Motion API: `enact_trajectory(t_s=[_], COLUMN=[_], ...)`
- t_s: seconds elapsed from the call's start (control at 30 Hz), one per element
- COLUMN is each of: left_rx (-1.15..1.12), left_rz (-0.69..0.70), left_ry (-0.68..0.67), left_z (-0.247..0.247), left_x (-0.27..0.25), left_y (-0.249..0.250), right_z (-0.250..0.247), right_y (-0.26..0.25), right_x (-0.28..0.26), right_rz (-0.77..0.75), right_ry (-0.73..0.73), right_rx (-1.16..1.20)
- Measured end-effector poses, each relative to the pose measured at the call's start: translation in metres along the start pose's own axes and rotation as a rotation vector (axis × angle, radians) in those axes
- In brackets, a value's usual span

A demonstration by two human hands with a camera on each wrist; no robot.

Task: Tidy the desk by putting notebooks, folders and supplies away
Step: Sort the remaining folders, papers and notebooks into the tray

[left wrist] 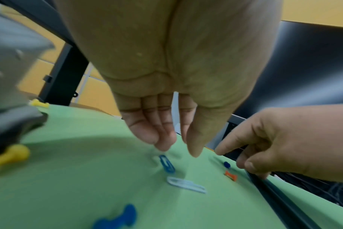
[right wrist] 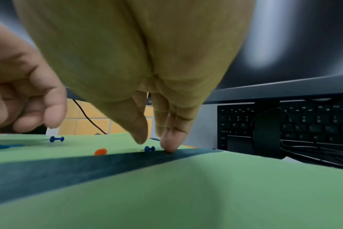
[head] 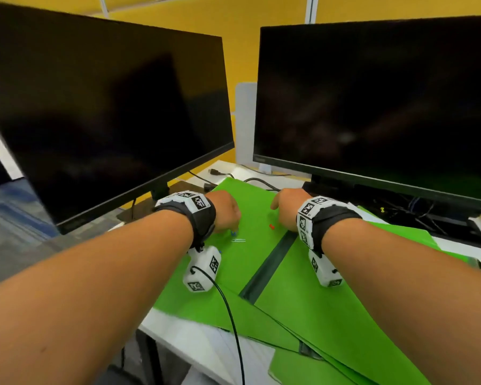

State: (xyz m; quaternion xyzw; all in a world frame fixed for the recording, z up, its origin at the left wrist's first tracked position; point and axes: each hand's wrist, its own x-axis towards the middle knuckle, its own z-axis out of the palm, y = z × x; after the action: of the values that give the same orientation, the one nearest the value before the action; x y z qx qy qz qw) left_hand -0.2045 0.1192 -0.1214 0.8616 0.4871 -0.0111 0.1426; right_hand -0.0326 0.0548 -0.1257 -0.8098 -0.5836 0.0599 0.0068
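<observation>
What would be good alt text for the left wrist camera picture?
The left hand reaches down, fingertips just above a blue paper clip on a green folder. A white paper clip and blue, orange and yellow push pins lie scattered nearby, and the right hand rests at the folder's dark spine.

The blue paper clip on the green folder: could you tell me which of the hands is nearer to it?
Left. The left hand hovers with fingertips just above the blue paper clip; the right hand is off to its right, at the folder's dark spine.
</observation>
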Motion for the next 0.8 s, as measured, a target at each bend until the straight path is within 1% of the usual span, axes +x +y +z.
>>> enact_trajectory(t_s=[0.1, 0.17, 0.23, 0.3, 0.43, 0.53, 0.7, 0.8], left_rx=[-0.140, -0.194, -0.181, -0.099, -0.049, 0.042, 0.144, 0.158], left_rz=[0.068, 0.118, 0.164, 0.189, 0.136, 0.098, 0.067, 0.078], left_ry=[0.049, 0.021, 0.006, 0.010, 0.008, 0.020, 0.007, 0.007], left_z=[0.011, 0.018, 0.025, 0.030, 0.033, 0.032, 0.032, 0.026], left_x=[0.005, 0.007, 0.011, 0.014, 0.025, 0.029, 0.027, 0.023], left_y=[0.015, 0.031, 0.044, 0.054, 0.060, 0.062, 0.066, 0.072], right_z=[0.002, 0.003, 0.003, 0.002, 0.003, 0.004, 0.000, -0.011], right_y=[0.000, 0.002, 0.004, 0.005, 0.009, 0.010, 0.013, 0.015], right_x=[0.008, 0.009, 0.009, 0.007, 0.007, 0.009, 0.007, -0.005], right_rz=[0.002, 0.009, 0.030, 0.026, 0.026, 0.035, -0.011, -0.012], right_ry=[-0.052, -0.033, -0.014, 0.003, 0.012, 0.026, 0.055, 0.000], right_rx=[-0.029, -0.036, -0.037, -0.033, -0.013, 0.025, 0.087, 0.086])
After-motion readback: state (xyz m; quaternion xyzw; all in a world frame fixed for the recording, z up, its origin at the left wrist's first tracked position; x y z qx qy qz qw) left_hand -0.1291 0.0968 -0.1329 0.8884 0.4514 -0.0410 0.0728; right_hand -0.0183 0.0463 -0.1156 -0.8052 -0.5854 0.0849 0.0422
